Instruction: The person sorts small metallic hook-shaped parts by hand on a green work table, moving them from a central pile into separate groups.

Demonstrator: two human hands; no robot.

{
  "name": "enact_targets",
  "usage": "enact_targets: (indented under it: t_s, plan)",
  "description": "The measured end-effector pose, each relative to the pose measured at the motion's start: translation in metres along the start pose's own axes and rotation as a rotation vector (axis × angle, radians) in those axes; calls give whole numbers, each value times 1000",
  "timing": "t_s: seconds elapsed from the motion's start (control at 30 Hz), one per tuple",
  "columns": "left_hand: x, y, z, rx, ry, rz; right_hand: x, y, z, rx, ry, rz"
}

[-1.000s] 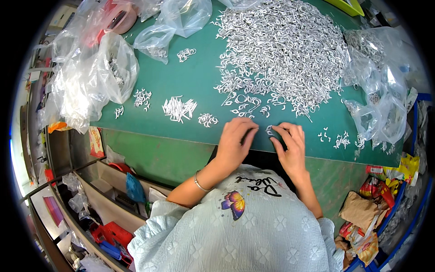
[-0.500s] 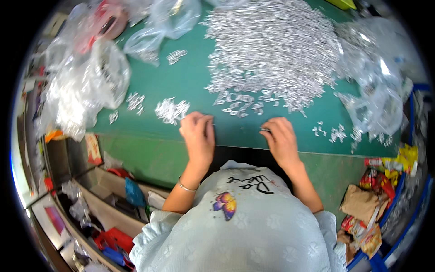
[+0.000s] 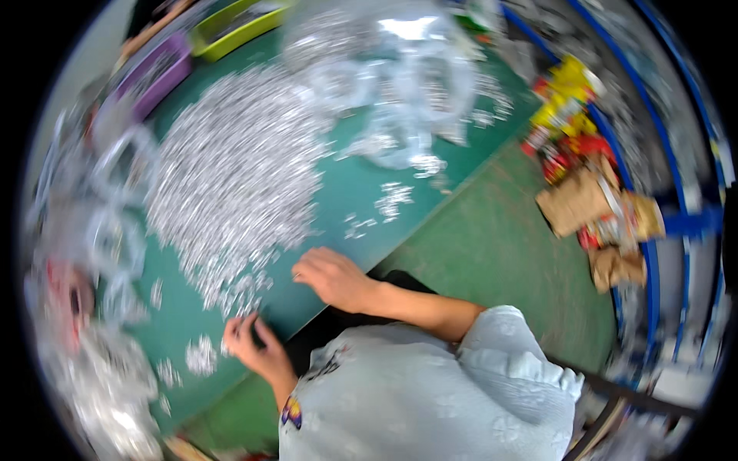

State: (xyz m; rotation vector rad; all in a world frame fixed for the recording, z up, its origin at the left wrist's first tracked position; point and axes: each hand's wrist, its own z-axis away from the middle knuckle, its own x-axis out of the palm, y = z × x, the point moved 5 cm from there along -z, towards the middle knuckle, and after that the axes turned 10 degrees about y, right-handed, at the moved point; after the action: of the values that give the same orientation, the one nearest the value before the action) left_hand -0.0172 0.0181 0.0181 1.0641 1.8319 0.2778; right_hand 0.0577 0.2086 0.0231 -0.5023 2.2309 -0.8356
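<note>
The picture is blurred and turned to one side. A big heap of small silvery parts (image 3: pixel 231 177) lies on the green table (image 3: pixel 346 180). My left hand (image 3: pixel 250 342) rests on the table near its front edge, fingers apart, beside a small cluster of parts (image 3: pixel 201 355). Further right, my right hand (image 3: pixel 330 276) lies on the table with its fingers loosely spread, just below the heap's edge. Neither hand visibly holds anything.
Clear plastic bags (image 3: pixel 400 92) with more silvery parts lie beyond the heap, and others (image 3: pixel 100 230) at the left. Purple (image 3: pixel 157 73) and yellow-green (image 3: pixel 231 27) trays stand at the far edge. Brown and coloured packets (image 3: pixel 592 192) lie on the floor at right.
The view has swung round to the right and blurred. My hands have stayed at the table's front edge, the left one now by a small cluster of parts.
</note>
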Motion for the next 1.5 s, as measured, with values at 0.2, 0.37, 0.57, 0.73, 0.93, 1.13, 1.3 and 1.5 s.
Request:
enact_targets:
  t_s: [0.2, 0.37, 0.57, 0.73, 0.93, 1.13, 1.3, 1.5]
  plan:
    - [18, -8, 1, 141, 17, -109, -119, 36, 11, 79, 436, 195]
    - [22, -15, 2, 221, 66, -145, -195, 84, 33, 285, 731, 374]
    - [26, -47, 7, 161, 44, -84, -212, 118, 20, 301, 617, 447]
    - [26, 0, -3, 126, 77, -141, -226, 124, 15, 417, 594, 399]
    - [25, 3, 1, 76, 84, -201, -217, 135, -15, 399, 489, 367]
    - [26, 5, 0, 30, 102, -171, -205, 151, -15, 236, 323, 661]
    - [18, 11, -6, 5, 124, -100, -193, 106, -8, 196, 549, 599]
    - [-48, 47, -53, -205, -240, 558, -79, 32, -9, 190, 160, 116]
